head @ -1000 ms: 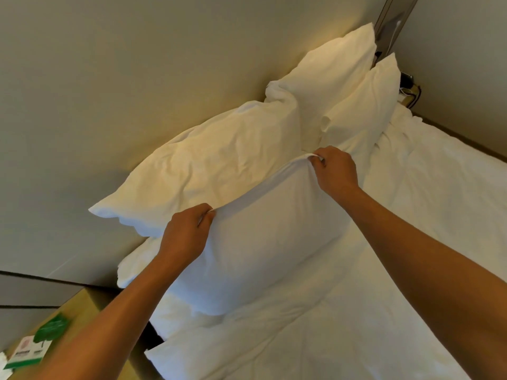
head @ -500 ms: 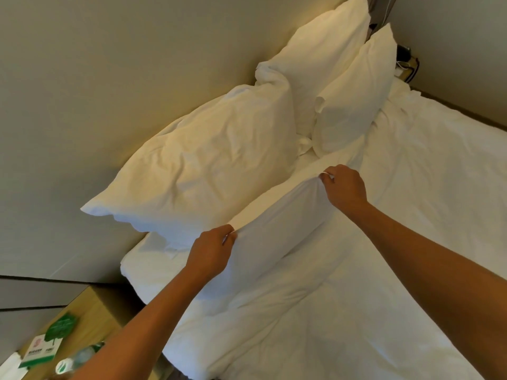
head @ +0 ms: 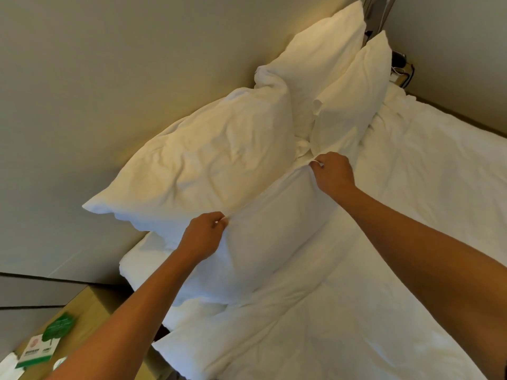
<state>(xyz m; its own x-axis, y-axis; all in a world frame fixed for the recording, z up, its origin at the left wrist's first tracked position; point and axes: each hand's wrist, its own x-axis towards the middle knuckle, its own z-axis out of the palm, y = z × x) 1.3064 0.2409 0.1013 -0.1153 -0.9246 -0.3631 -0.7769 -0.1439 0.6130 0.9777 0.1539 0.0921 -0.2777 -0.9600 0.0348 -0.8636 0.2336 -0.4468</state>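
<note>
Head camera looks down on a white pillow near the picture's middle, its lower edge on the bed. The left hand pinches its top corner at 9 o'clock; the right hand pinches the other top corner at 1 o'clock. A bigger pillow leans on the wall just behind, touching it. A green card lies on the counter at 7 o'clock.
</note>
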